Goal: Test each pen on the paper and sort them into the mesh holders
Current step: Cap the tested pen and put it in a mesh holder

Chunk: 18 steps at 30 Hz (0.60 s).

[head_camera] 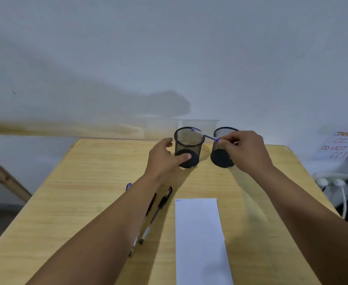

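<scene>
A pale wooden surface (82,182) carries everything, set against a plain wall. A white strip of paper (199,233) lies near its front edge, a faint blue scribble at the paper's top left corner. 2 black mesh holders stand side by side at the back: the left holder (188,147) and the right holder (222,149). The left hand (164,157) cups the left holder loosely, thumb on its lower wall, fingers spread. The right hand (245,151) pinches a blue pen (205,135), its far end over the left holder's rim. 2 black pens (158,210) lie left of the paper, partly under the left forearm
</scene>
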Tool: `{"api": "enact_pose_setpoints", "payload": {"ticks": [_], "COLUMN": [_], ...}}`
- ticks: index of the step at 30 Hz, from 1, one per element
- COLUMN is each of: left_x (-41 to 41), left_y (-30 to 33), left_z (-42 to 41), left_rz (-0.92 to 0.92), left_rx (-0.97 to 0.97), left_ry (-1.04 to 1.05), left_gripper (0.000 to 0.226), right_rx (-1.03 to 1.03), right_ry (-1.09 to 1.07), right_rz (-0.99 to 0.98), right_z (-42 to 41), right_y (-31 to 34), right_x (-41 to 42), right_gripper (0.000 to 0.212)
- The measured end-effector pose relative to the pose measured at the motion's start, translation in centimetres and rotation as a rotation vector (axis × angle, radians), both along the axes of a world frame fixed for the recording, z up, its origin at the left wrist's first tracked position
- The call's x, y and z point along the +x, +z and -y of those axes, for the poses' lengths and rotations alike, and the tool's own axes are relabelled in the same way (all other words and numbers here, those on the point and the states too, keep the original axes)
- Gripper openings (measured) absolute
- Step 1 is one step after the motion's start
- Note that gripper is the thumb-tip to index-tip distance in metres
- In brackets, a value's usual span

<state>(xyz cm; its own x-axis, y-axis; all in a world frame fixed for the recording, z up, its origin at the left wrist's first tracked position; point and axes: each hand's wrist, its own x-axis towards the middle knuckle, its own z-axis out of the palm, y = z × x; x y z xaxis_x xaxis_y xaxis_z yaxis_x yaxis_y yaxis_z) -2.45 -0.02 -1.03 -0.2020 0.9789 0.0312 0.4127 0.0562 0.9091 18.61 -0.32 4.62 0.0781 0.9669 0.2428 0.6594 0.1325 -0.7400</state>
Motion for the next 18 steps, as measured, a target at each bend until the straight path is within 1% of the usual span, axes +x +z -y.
{"api": "enact_pose_setpoints", "payload": {"ticks": [2,6,14,16,18], "left_x": [0.1,-0.2,-0.6,-1.1,-1.8], "left_y": [0.0,-0.1,-0.3,-0.5,-0.7], "left_z": [-0.8,-1.7,-2.1,-1.9,-1.5], "left_rz": [-0.030,-0.054,-0.102,-0.109,-0.135], "left_rx": [0.021,0.036,0.040,0.009,-0.046], "left_ry": [-0.015,-0.012,-0.034,-0.050,-0.092], "left_gripper": [0.075,0.057,0.052,0.053,0.051], "right_rx": [0.024,0.039,-0.009,-0.010,0.041], "right_ry": [0.030,0.086,0.176,0.200,0.198], "right_rz": [0.094,0.196,0.314,0.318,0.339], "right_z": [-1.1,-3.0,-5.5,-5.5,-5.0], "right_y": [0.5,1.1,-0.3,-0.6,-1.0], "right_x": [-0.6,-2.4,-5.1,-5.2,-5.0], "right_gripper": [0.011,0.012,0.017,0.020,0.025]}}
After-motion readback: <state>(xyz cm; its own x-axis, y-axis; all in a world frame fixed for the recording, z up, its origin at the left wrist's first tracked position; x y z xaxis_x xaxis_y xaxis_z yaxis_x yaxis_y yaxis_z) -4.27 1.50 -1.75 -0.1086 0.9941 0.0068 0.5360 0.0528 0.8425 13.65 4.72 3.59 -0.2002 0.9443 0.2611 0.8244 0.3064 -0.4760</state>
